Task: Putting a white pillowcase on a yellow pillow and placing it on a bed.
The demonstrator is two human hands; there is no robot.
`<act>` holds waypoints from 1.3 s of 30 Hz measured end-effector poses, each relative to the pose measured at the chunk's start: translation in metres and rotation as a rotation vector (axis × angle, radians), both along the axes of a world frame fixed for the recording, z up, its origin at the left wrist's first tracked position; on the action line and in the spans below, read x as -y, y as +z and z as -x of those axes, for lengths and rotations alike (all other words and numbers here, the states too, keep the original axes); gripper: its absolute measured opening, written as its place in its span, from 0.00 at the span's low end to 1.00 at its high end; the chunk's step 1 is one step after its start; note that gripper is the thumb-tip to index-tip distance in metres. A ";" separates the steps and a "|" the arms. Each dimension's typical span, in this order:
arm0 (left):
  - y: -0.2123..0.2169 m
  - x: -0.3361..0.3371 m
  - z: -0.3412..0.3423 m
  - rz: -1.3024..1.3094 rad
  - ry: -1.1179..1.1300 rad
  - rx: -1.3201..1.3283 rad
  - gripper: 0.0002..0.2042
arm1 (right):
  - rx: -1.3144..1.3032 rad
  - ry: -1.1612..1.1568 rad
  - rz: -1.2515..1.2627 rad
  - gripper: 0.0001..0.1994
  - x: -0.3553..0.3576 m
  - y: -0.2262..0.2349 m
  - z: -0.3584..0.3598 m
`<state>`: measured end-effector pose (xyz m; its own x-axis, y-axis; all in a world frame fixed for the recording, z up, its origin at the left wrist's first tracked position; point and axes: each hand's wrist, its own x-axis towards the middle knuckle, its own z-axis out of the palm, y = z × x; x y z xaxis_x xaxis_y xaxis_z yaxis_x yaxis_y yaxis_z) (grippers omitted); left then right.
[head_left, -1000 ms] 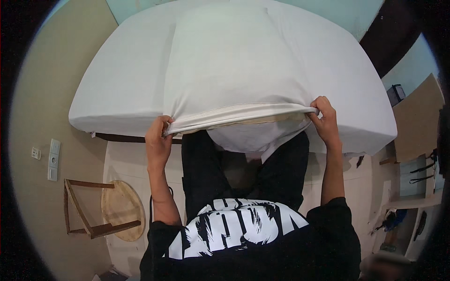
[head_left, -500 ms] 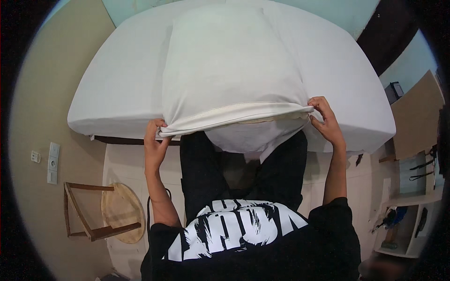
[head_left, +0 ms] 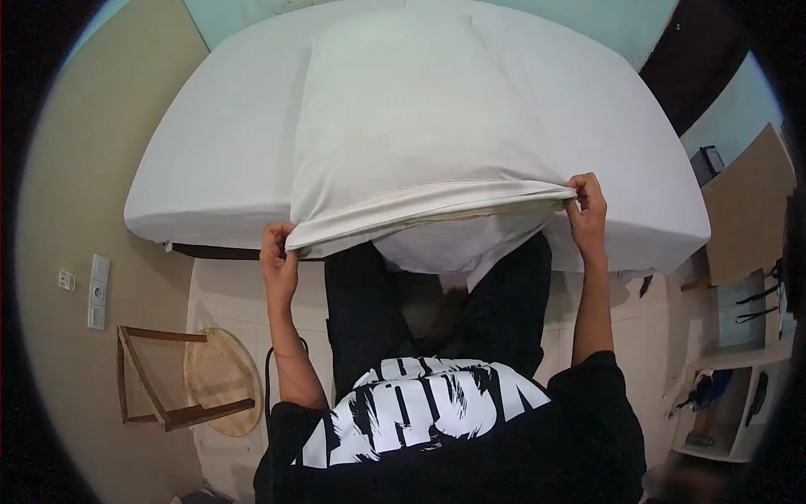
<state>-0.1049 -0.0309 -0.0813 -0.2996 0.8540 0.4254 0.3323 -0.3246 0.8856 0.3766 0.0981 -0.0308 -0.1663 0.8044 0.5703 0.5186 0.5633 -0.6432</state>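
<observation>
A white pillow in a pillowcase (head_left: 411, 109) lies on the bed, its open end toward me. My left hand (head_left: 278, 248) pinches the left corner of the pillowcase's hem. At the right corner, my right hand (head_left: 588, 206) grips the same hem between thumb and fingers. Stretched between both hands, the hem runs as a nearly straight band, slightly higher on the right. A cream-coloured inner edge shows just under it. White cloth (head_left: 453, 244) hangs below the opening, between my knees; whether it belongs to the pillowcase or the bed sheet I cannot tell.
The bed (head_left: 210, 143) has a white fitted sheet. An overturned wooden stool (head_left: 220, 378) lies on the floor at the left, near wall sockets (head_left: 98, 291). At the right stand a brown board (head_left: 747, 210) and a white shelf unit (head_left: 730, 420) with small items.
My right hand has moved slightly right with its corner, and the hem is stretched wider and tauter. My left hand keeps hold of its corner, nearly in place.
</observation>
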 end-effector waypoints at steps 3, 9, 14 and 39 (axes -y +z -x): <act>0.001 0.005 -0.007 -0.067 0.095 -0.121 0.12 | -0.082 -0.119 -0.004 0.06 0.004 -0.011 0.005; 0.010 0.009 -0.010 0.004 0.069 -0.115 0.15 | -0.331 -0.126 -0.010 0.10 0.007 -0.034 0.011; 0.029 0.017 -0.017 0.074 -0.028 -0.084 0.15 | -0.522 -0.003 0.134 0.15 0.014 -0.036 0.009; 0.030 0.031 -0.008 0.095 0.050 0.178 0.11 | -0.480 0.048 0.318 0.08 0.036 -0.005 0.009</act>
<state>-0.0967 -0.0616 -0.0511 -0.4063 0.8699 0.2797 0.1811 -0.2233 0.9578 0.3673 0.0623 -0.0357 0.0104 0.9466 0.3223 0.1057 0.3195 -0.9417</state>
